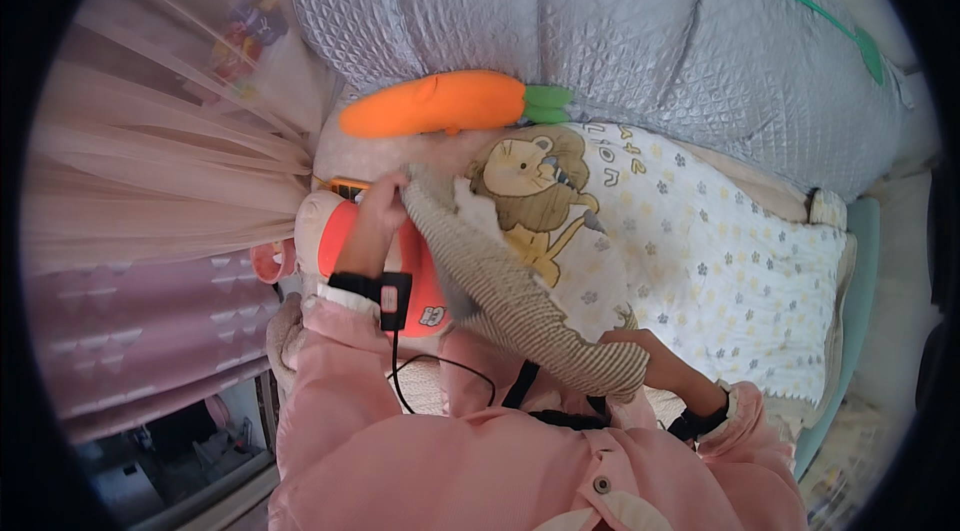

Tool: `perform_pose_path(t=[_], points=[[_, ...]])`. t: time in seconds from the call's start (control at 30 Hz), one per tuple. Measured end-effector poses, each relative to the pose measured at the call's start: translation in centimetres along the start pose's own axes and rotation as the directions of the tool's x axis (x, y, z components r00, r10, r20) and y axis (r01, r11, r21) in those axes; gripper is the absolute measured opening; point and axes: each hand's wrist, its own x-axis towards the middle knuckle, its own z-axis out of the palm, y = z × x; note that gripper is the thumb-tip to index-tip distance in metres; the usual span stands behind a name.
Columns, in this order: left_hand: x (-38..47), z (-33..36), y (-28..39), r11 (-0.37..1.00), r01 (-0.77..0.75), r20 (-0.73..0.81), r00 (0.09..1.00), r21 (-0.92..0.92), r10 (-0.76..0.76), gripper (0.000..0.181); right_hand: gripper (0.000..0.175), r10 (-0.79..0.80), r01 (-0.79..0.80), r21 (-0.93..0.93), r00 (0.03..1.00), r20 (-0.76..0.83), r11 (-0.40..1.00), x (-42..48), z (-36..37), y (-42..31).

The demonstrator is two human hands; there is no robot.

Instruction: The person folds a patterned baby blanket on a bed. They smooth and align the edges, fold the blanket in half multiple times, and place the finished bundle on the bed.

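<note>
A white blanket with a lion and paw prints (pixel 675 268) lies spread in front of me. Along its near side a band of beige-and-white striped fabric (pixel 517 298) is lifted, and it looks like the blanket's reverse side. My left hand (pixel 386 199) grips this striped fabric at its far-left corner, slightly blurred. At the near-right end, my right hand (pixel 637 351) has hold of the same fabric, some fingers hidden by the cloth. Under my left forearm sits a red cushion (pixel 337 238) with a small animal-face patch, partly covered by the arm and the fabric.
An orange carrot plush (pixel 442 103) lies beyond the blanket, against a grey quilted cover (pixel 487 13) bearing a green fly swatter (pixel 862 43). Sheer curtains (pixel 172 148) hang on the left, near a pink basket (pixel 271 261). A cable (pixel 396 366) runs from my left wristband.
</note>
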Motion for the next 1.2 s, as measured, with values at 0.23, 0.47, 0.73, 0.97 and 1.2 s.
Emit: perform_pose_path(t=[0.23, 0.47, 0.73, 0.97, 1.2], points=[[-4.8, -2.0, 22.5, 0.876, -0.446, 0.111, 0.895, 0.186, 0.432, 0.019, 0.037, -0.161, 0.152, 0.059, 0.966, 0.202, 0.987, 11.1, 10.5, -8.6], [-12.7, -10.3, 29.1, 0.596, -0.658, 0.303, 0.748, 0.46, 0.591, 0.035, 0.044, -0.37, 0.367, 0.071, 0.874, 0.317, 0.928, 24.3, 22.0, -12.6], [-17.4, -27.4, 13.1, 0.999, -0.032, -0.217, 0.976, -0.017, 0.028, 0.061, 0.028, 0.095, -0.092, -0.062, 0.995, 0.043, 0.994, 36.3, 24.9, -6.5], [-21.2, -25.1, 8.4, 0.979, 0.124, 0.104, 0.989, -0.162, -0.108, 0.074, 0.028, -0.04, 0.04, -0.005, 0.999, 0.031, 0.999, 38.1, 27.3, -4.4], [-18.4, -22.6, 8.5, 0.949, 0.152, -0.075, 0.981, -0.274, -0.179, 0.069, 0.024, -0.138, 0.161, -0.279, 0.985, 0.101, 0.947, 37.3, 26.2, -4.1]])
